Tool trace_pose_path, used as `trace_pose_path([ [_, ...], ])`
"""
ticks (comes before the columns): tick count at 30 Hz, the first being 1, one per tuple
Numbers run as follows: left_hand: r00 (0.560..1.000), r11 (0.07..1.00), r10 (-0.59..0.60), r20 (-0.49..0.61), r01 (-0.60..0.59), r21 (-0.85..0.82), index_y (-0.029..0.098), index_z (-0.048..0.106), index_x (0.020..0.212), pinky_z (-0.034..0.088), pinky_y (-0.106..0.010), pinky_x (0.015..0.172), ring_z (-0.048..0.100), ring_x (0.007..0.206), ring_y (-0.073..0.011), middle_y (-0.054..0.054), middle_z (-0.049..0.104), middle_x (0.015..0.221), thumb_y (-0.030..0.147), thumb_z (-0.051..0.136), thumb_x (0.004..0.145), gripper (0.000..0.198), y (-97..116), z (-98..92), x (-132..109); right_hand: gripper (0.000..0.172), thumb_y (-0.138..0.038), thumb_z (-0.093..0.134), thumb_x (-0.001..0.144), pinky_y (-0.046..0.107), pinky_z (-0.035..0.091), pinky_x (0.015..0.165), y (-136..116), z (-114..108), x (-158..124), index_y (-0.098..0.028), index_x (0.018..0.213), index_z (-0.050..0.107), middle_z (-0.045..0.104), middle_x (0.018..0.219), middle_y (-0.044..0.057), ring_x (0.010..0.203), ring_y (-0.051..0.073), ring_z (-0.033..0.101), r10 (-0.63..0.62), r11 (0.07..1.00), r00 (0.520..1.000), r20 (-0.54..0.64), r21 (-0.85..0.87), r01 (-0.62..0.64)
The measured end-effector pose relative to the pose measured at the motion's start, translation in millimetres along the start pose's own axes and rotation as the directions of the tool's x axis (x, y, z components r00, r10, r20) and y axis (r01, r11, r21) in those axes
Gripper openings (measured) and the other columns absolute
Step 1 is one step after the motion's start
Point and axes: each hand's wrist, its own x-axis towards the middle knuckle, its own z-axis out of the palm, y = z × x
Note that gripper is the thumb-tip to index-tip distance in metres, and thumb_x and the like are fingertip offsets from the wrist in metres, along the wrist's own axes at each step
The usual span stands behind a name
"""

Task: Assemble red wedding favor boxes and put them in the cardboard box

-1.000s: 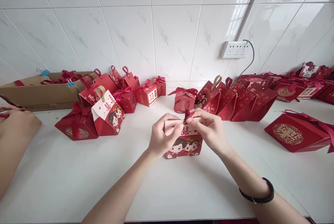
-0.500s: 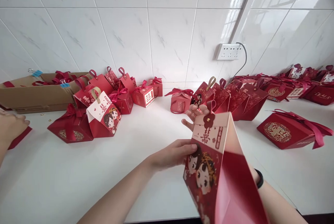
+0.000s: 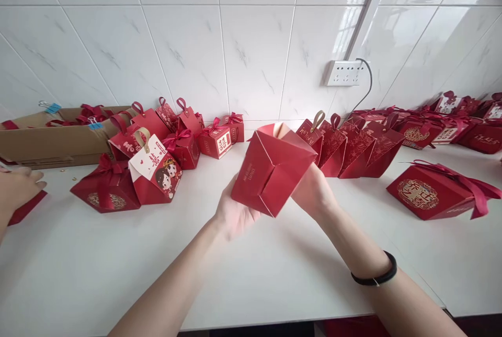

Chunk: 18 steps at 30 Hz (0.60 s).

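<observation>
Between my two hands a red paper gift box (image 3: 270,172) is held up over the table, tilted so that its folded bottom faces me. My left hand (image 3: 237,211) supports it from the left and below, fingers partly behind the box. On its right side my right hand (image 3: 316,193) grips the box, with the fingertips hidden behind it. A black band (image 3: 376,274) circles my right wrist. Just behind the held box stands a row of red gift boxes (image 3: 356,148) with loop handles.
On the white table (image 3: 219,284), more gift boxes (image 3: 157,169) stand at left beside an open cardboard carton (image 3: 58,146). A ribboned box (image 3: 435,193) lies at right. Another person's hand (image 3: 19,190) touches a red box at far left. A power strip (image 3: 345,72) hangs on the wall.
The gift box has been tipped away from me, so its bottom now shows instead of its printed front and open side. My right hand has come round onto its right side.
</observation>
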Motion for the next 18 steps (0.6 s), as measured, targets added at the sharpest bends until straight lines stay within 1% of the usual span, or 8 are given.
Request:
trace_pose_path([
  [2, 0.997, 0.997, 0.072, -0.028, -0.071, 0.037, 0.017, 0.067, 0.092, 0.055, -0.024, 0.064, 0.067, 0.082, -0.0177, -0.004, 0.071, 0.094, 0.038, 0.062, 0.082, 0.024, 4.7, 0.2, 2.6, 0.045, -0.062, 0.044, 0.085, 0.042, 0.049, 0.090, -6.6, 4.7, -3.3, -0.026, 0.104, 0.063, 0.063, 0.116, 0.006, 0.112, 0.027, 0.056, 0.036, 0.997, 0.999, 0.007, 0.070, -0.037],
  [4, 0.981, 0.974, 0.183, -0.060, -0.173, 0.146, 0.018, 0.065, 0.101, 0.055, -0.025, 0.067, 0.066, 0.092, -0.0204, -0.005, 0.069, 0.105, 0.040, 0.066, 0.079, 0.031, 6.9, -1.5, 6.1, 0.052, -0.066, 0.043, 0.084, 0.044, 0.049, 0.090, -11.4, 6.5, -6.1, -0.024, 0.108, 0.063, 0.062, 0.120, 0.008, 0.115, 0.030, 0.054, 0.077, 0.988, 0.996, 0.043, 0.129, -0.082],
  [6, 0.936, 0.905, 0.339, -0.096, -0.297, 0.304, 0.018, 0.063, 0.108, 0.055, -0.029, 0.076, 0.063, 0.101, -0.0240, -0.007, 0.067, 0.112, 0.037, 0.072, 0.074, 0.040, 6.7, -5.0, 9.3, 0.056, -0.068, 0.045, 0.082, 0.046, 0.049, 0.090, -12.9, 6.1, -8.2, -0.024, 0.112, 0.062, 0.061, 0.123, 0.009, 0.117, 0.031, 0.052, 0.090, 0.991, 0.992, 0.084, 0.095, -0.098],
  [9, 0.842, 0.748, 0.533, -0.087, -0.421, 0.513, 0.018, 0.061, 0.105, 0.054, -0.033, 0.080, 0.063, 0.102, -0.0263, -0.008, 0.066, 0.109, 0.036, 0.075, 0.072, 0.040, 5.0, -11.0, 11.6, 0.047, -0.057, 0.058, 0.081, 0.046, 0.050, 0.089, -10.0, 4.3, -10.0, -0.026, 0.117, 0.057, 0.060, 0.123, 0.007, 0.115, 0.029, 0.054, 0.086, 0.996, 0.992, 0.094, -0.023, -0.084],
  [12, 0.783, 0.623, 0.622, -0.002, -0.493, 0.607, 0.021, 0.060, 0.100, 0.054, -0.029, 0.077, 0.063, 0.099, -0.0231, -0.004, 0.066, 0.102, 0.036, 0.075, 0.073, 0.034, 4.9, -14.3, 10.8, 0.041, -0.042, 0.067, 0.079, 0.040, 0.051, 0.087, -5.7, 4.7, -11.0, -0.028, 0.116, 0.056, 0.061, 0.122, 0.004, 0.107, 0.024, 0.060, 0.072, 0.996, 0.995, 0.075, -0.063, -0.068],
  [15, 0.720, 0.522, 0.683, 0.122, -0.598, 0.608, 0.023, 0.056, 0.110, 0.053, -0.027, 0.082, 0.060, 0.107, -0.0225, -0.005, 0.063, 0.111, 0.034, 0.073, 0.076, 0.040, 5.4, -15.3, 8.9, 0.039, -0.035, 0.070, 0.077, 0.032, 0.052, 0.086, -4.1, 6.6, -11.8, -0.027, 0.112, 0.056, 0.064, 0.118, 0.002, 0.099, 0.020, 0.064, 0.025, 1.000, 0.998, 0.062, -0.021, -0.023],
  [16, 0.707, 0.511, 0.689, 0.158, -0.629, 0.587, 0.024, 0.053, 0.117, 0.053, -0.028, 0.084, 0.059, 0.110, -0.0232, -0.005, 0.061, 0.116, 0.035, 0.072, 0.076, 0.046, 5.2, -15.6, 8.5, 0.039, -0.035, 0.071, 0.076, 0.032, 0.052, 0.085, -3.9, 7.0, -11.9, -0.026, 0.111, 0.056, 0.066, 0.114, 0.002, 0.097, 0.019, 0.065, 0.006, 1.000, 0.998, 0.057, 0.003, -0.006],
  [18, 0.709, 0.519, 0.670, 0.219, -0.659, 0.545, 0.027, 0.043, 0.129, 0.053, -0.031, 0.086, 0.056, 0.116, -0.0252, -0.006, 0.056, 0.126, 0.035, 0.070, 0.077, 0.059, 4.3, -16.5, 7.7, 0.039, -0.036, 0.072, 0.074, 0.031, 0.054, 0.082, -3.8, 7.1, -12.2, -0.027, 0.109, 0.056, 0.068, 0.108, 0.002, 0.093, 0.019, 0.066, -0.024, 0.999, 0.998, 0.054, 0.043, 0.022],
])
